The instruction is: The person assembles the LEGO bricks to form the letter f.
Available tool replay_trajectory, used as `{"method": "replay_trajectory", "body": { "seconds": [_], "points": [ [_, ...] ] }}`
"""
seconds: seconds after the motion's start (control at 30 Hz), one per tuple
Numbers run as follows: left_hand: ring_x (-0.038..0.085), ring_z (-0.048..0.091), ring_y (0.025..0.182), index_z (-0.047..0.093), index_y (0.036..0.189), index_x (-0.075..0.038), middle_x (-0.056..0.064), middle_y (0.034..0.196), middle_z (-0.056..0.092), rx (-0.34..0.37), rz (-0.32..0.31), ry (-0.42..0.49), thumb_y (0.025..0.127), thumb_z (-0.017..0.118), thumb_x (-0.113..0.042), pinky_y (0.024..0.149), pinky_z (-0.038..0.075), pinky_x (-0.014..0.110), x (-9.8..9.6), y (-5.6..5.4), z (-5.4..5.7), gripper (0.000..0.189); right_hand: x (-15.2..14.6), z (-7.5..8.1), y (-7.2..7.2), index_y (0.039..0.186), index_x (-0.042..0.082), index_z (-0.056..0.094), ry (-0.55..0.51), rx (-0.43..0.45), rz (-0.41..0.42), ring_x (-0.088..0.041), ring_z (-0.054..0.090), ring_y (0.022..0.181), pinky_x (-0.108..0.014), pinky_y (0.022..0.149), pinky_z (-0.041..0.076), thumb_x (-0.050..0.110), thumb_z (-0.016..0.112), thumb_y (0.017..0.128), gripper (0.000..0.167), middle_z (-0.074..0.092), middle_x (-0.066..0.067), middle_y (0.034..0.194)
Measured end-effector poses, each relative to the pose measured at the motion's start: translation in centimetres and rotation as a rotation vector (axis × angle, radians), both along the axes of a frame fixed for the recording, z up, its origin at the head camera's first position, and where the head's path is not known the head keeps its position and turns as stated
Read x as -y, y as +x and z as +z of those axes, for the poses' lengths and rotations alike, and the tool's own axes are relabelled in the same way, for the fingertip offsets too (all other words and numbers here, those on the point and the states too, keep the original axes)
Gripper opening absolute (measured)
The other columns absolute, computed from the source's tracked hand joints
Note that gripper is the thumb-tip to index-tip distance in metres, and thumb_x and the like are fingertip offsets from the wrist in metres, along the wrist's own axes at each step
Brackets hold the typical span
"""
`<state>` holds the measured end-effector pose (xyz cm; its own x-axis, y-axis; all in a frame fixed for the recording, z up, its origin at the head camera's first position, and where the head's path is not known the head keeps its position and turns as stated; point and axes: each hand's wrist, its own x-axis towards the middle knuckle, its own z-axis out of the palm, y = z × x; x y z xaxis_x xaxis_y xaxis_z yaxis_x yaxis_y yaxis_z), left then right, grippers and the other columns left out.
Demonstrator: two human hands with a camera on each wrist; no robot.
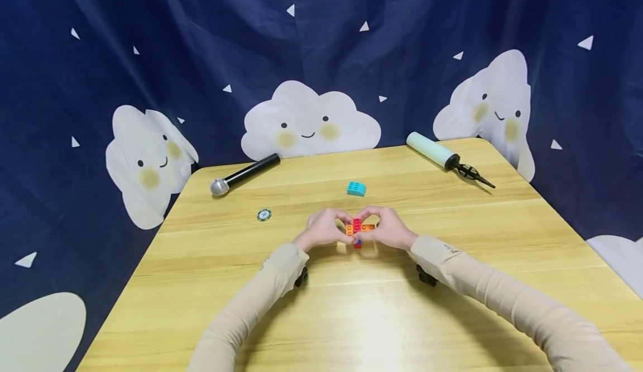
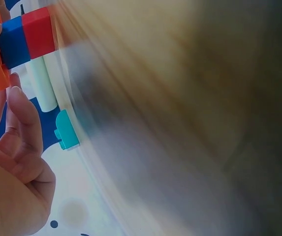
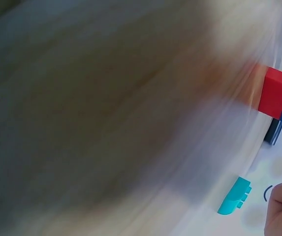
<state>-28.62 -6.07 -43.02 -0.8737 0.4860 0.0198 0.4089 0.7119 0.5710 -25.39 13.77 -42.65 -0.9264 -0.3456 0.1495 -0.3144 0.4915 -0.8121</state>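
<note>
Near the middle of the table, both hands hold a stack of toy building blocks between them. A red block (image 1: 357, 224) crosses the top over an orange layer (image 1: 368, 228). Beneath these come a blue block (image 2: 14, 43) and a red block (image 2: 38, 32) at the bottom, seen in the left wrist view. My left hand (image 1: 324, 229) pinches the orange layer's left end. The right hand (image 1: 390, 229) grips its right end, thumb and fingers curved in a ring. Only part of the right hand shows in the right wrist view.
Beyond the hands lies a turquoise block (image 1: 356, 189) with a rounded side. A poker chip (image 1: 264, 214) and a microphone (image 1: 246, 175) lie to the left. At the back right is a pale green hand pump (image 1: 433, 151) with a black nozzle. A dark blue curtain (image 1: 331, 42) hangs behind the table.
</note>
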Motion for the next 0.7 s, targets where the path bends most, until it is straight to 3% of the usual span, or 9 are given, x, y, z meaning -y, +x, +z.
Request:
{"method": "replay_trajectory", "body": {
  "seconds": [0.23,0.47,0.7],
  "points": [
    [0.006,0.056,0.09,0.074,0.095,-0.031,-0.015,0.105,0.07,-0.008,-0.003,-0.007,0.062,0.083,-0.043,0.089,0.035,0.043,0.04,0.05,-0.01,0.036,-0.09,0.36,0.04,0.099,0.013,0.07,0.045,-0.024,0.033,-0.021,0.05,0.072,-0.022,0.049,0.035,0.028,0.083,0.072,0.034,0.069,-0.004,0.102],
    [0.006,0.055,0.087,0.073,0.098,-0.031,-0.013,0.106,0.07,-0.017,-0.004,-0.032,0.062,0.082,-0.045,0.087,0.037,0.041,-0.16,0.01,0.14,0.04,-0.27,0.54,-0.07,0.098,0.012,0.07,0.066,-0.053,0.056,-0.025,0.057,0.09,-0.023,0.057,0.041,0.024,0.083,0.073,0.031,0.069,-0.003,0.101],
    [0.006,0.055,0.09,0.073,0.1,-0.031,-0.013,0.107,0.07,-0.003,-0.004,-0.033,0.063,0.082,-0.046,0.089,0.036,0.043,-0.04,0.01,-0.05,0.041,-0.3,0.16,-0.33,0.092,0.011,0.069,0.032,-0.015,0.054,-0.024,0.054,0.082,-0.023,0.051,0.038,0.026,0.084,0.071,0.029,0.068,-0.007,0.109]
  ]
}}
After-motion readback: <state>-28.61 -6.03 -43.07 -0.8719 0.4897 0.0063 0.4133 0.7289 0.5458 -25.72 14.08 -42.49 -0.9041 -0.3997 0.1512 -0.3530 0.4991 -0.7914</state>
